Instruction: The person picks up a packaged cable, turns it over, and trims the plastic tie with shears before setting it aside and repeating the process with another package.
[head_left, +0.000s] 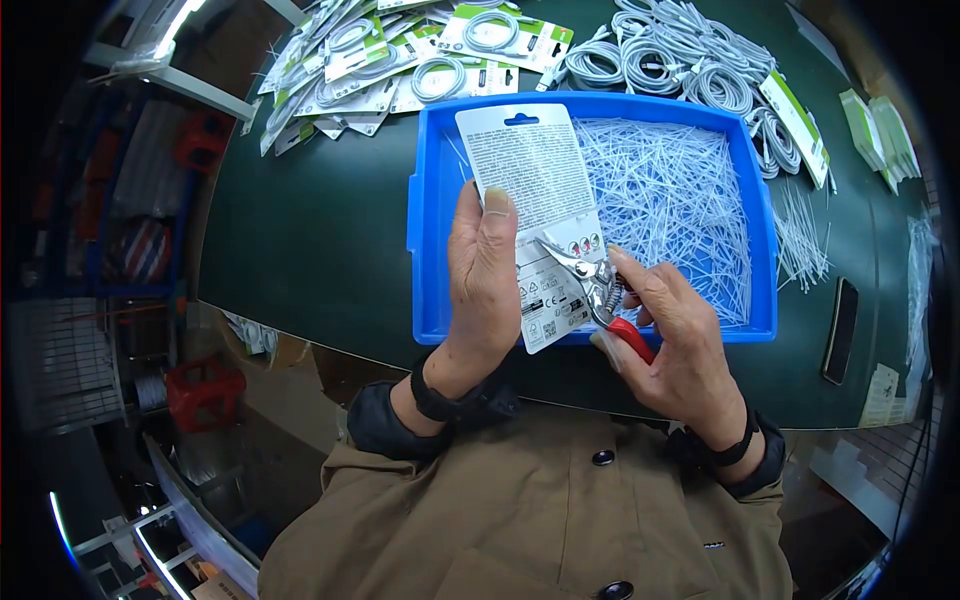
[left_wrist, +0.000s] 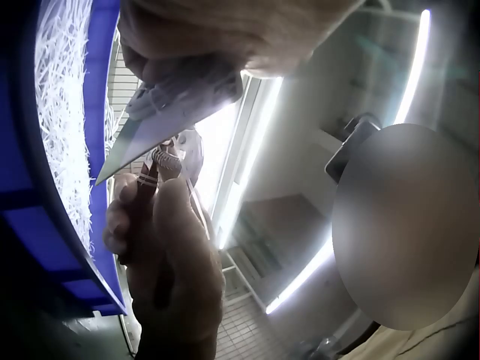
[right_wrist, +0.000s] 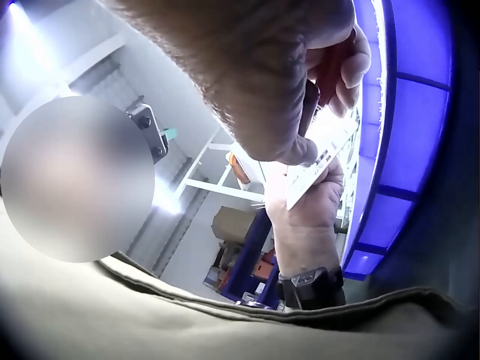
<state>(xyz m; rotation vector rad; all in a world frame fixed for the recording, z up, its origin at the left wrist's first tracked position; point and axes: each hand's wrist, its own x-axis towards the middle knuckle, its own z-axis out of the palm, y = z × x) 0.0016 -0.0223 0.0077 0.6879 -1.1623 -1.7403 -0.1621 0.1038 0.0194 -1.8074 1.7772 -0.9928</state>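
Note:
In the head view the left hand (head_left: 484,275) holds a printed cardboard package (head_left: 525,165) by its left edge, thumb across the printed back. The right hand (head_left: 685,335) grips red-handled cutters (head_left: 632,338), their metal tips against the lower part of the card. Both hands are over the near side of a blue tray (head_left: 425,300) with many thin white strips (head_left: 665,200). The left wrist view shows the card (left_wrist: 142,139) edge-on, a white cable on its far side, above the right hand (left_wrist: 180,255). From the right wrist, the card (right_wrist: 307,176) lies between both hands.
Packaged cables (head_left: 440,80) pile behind the tray's left side, and coiled grey cables (head_left: 690,65) lie behind its right. Loose strips (head_left: 800,240), a phone (head_left: 840,330) and green-white cards (head_left: 880,140) lie on the right of the dark green table (head_left: 300,230).

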